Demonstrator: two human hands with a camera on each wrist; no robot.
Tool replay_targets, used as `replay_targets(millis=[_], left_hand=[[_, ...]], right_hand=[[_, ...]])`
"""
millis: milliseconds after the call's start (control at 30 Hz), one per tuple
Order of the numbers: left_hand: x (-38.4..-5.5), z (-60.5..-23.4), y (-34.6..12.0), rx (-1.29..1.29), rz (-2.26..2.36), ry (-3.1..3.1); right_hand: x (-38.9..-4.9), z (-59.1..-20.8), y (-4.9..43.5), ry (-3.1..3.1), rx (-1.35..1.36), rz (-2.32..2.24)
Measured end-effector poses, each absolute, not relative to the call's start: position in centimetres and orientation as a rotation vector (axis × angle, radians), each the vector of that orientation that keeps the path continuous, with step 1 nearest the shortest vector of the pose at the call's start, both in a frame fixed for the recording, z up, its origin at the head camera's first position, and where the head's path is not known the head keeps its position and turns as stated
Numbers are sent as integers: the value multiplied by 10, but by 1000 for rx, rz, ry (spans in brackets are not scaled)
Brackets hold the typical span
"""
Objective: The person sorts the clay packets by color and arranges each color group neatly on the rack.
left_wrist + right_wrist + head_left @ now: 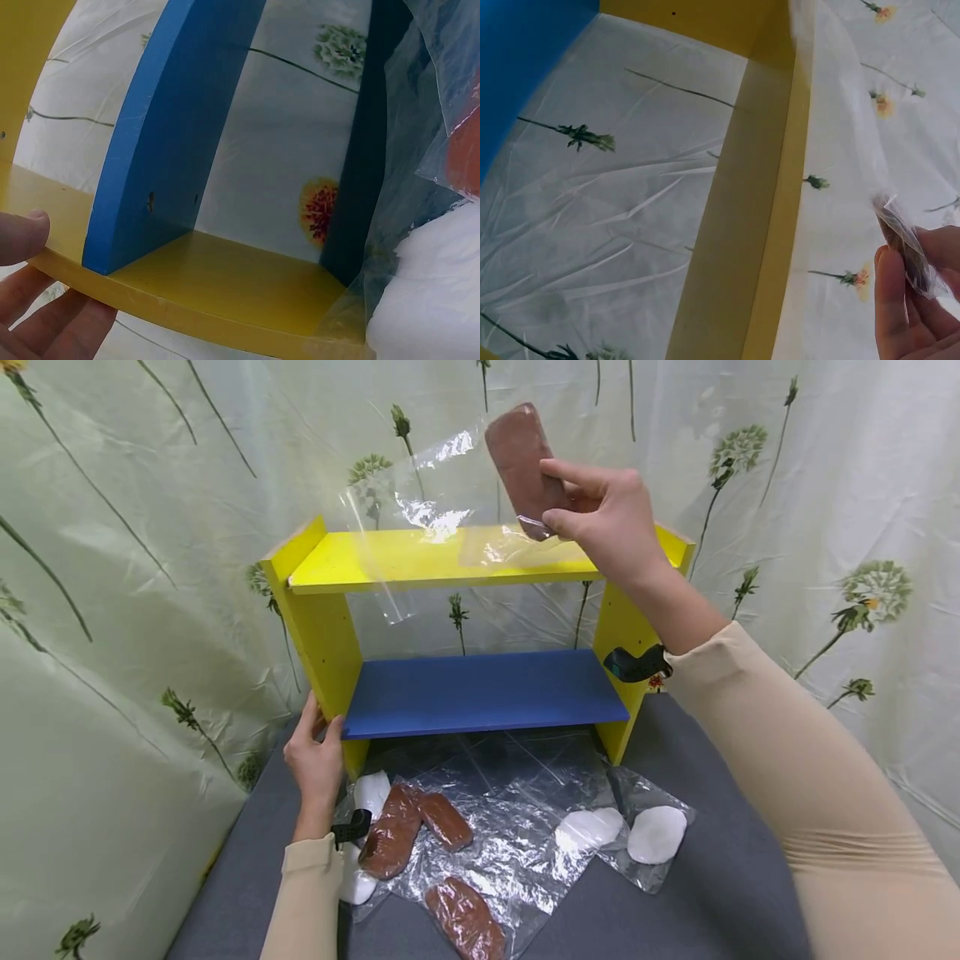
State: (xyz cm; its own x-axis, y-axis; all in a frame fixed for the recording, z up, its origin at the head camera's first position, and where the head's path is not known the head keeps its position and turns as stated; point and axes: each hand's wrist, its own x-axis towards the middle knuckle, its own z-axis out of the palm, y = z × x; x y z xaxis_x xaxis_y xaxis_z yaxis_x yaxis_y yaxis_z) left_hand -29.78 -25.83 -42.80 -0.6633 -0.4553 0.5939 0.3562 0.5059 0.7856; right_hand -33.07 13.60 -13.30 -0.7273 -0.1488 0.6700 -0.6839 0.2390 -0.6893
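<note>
The left hand (313, 764) grips the left upright (315, 647) of the shelf unit; it should brace the unit steadily. The clear bag (435, 518) spreads leftward across the top shelf (333, 564), best held clear of its near edge. The brown piece (519, 460), raised right of centre, is pinched at its right side by the right hand (613, 518); light pressure seems advisable. Piece: flat, rounded, reddish-brown, tilted, film-covered.

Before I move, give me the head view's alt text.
Right hand holds a bagged brown slab high near a yellow-and-blue shelf; left hand grips the shelf's left side. Bagged brown pieces and white pieces lie in front.
</note>
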Motion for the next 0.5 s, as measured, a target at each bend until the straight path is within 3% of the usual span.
replay_targets(millis=[267,500], left_hand=[[-298,-429,-259,77,-1253,-1931],[-300,-429,-260,74,-1262,-1931]], right_hand=[[-346,-133,143,-2171,627,1548],[-350,-142,149,-2446,509,1172]])
